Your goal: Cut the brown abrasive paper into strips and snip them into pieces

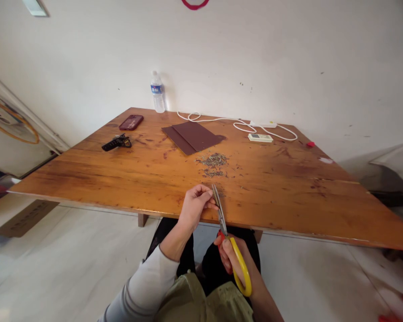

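My right hand (pixel 233 255) grips a pair of scissors (pixel 240 264) with one yellow and one red handle. The blades point away from me, over the table's near edge, and look slightly parted. Just left of them, my left hand (pixel 196 203) is pinched, its fingertips close against the blades. Whatever those fingers hold is too small to make out. Beyond the blade tips lies a loose heap of small greenish and dark clippings (pixel 212 160) on the wooden table (pixel 137 170).
Dark red sheets (pixel 193 136) lie behind the clippings. A water bottle (pixel 157 95) stands by the wall. To the left are a phone (pixel 131 122) and a black corded object (pixel 117 142). A white cable (pixel 218 119) and a small whitish device (pixel 260 137) sit at the back right.
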`<state>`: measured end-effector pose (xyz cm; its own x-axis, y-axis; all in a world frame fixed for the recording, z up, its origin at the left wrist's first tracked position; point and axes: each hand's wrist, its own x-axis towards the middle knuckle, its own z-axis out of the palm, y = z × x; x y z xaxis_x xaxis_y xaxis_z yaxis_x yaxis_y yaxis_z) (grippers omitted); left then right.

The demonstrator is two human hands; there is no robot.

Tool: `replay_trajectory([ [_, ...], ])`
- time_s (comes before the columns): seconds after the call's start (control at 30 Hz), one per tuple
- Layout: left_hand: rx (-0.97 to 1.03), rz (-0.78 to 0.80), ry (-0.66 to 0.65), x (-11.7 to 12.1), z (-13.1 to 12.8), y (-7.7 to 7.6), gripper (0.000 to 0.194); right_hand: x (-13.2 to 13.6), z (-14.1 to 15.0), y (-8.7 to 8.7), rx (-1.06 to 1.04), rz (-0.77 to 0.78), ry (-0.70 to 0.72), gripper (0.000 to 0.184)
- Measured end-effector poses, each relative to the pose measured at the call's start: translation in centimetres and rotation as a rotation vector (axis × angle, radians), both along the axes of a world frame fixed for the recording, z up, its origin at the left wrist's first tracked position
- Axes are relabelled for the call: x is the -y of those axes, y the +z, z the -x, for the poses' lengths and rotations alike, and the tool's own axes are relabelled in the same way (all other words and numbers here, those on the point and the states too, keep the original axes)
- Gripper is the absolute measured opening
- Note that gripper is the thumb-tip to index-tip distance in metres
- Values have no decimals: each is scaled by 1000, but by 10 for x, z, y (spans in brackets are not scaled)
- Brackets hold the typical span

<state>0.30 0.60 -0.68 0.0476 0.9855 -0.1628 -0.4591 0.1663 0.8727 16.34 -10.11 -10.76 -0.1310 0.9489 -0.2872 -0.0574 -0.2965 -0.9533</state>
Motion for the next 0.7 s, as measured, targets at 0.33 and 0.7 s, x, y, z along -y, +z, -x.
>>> replay_trajectory([
  [0.33, -22, 26, -3, -2, -1, -2, 30, -1, 5, 8, -19, 27, -3, 70],
  [0.7, -17, 28, -9, 0, 0, 1, 29, -4, 12, 21, 65, 63, -27, 77],
])
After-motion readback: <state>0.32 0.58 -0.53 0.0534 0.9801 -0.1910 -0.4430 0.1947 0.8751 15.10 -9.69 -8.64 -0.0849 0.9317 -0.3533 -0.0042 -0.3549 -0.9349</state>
